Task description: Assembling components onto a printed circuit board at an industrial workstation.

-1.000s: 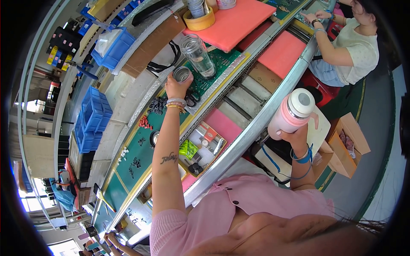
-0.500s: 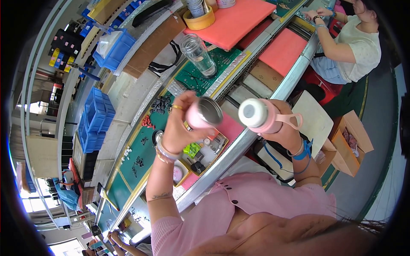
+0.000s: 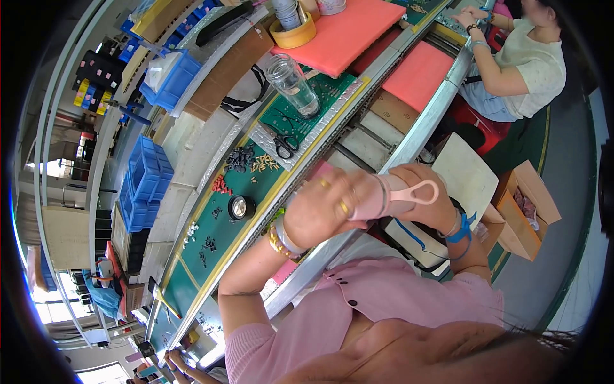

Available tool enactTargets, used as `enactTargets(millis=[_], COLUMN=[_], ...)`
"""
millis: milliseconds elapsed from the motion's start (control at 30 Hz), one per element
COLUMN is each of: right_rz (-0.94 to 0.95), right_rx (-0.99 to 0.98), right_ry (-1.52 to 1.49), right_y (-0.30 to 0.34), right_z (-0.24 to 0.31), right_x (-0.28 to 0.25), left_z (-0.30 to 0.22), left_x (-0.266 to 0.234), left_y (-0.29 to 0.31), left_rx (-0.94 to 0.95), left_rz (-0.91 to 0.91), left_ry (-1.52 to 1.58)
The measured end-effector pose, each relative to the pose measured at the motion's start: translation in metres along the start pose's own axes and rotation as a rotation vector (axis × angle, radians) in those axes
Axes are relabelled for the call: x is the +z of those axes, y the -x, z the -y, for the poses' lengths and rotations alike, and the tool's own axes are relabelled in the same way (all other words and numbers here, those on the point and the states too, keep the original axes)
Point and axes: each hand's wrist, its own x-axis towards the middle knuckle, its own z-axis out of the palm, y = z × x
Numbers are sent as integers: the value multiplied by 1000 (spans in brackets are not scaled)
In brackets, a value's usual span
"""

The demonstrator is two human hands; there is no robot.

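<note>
I hold a pink bottle (image 3: pixel 382 197) sideways in front of my chest, between both hands. My left hand (image 3: pixel 323 210) is closed over its mouth end, covering the cap. My right hand (image 3: pixel 427 208) grips the body from behind, under the bottle's pink carry loop (image 3: pixel 425 191). Both hands are above the near edge of the green work mat (image 3: pixel 220 238).
On the bench are a clear glass jar (image 3: pixel 293 84), scissors (image 3: pixel 284 146), small piles of parts (image 3: pixel 240 159) and a round metal cap (image 3: pixel 241 207). Blue bins (image 3: pixel 148 182) stand to the left. Another person (image 3: pixel 524 67) works at top right. A cardboard box (image 3: pixel 526 206) sits on the floor.
My left hand came back from near the glass jar with a round cap and now covers the bottle's mouth. My right hand lowered and tipped the bottle sideways toward it.
</note>
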Motion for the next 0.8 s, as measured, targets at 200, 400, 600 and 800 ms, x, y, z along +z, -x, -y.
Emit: enactTargets(millis=[200,400,600,800], right_rz=[304,324,251,-591], right_rx=[61,70,244,290], right_ry=[-377,-342,-735,-546], right_y=[8,14,46,61], right_z=[1,-4,-36,-116], right_x=[-6,-1,-14,-39], left_z=[-26,-35,-30,-23], left_x=[-6,-18,-19,-8], left_y=[4,11,32,65], left_rx=[55,-211,-276,-477], left_rz=[-116,289,-45,-35], left_ry=[203,248,381,351])
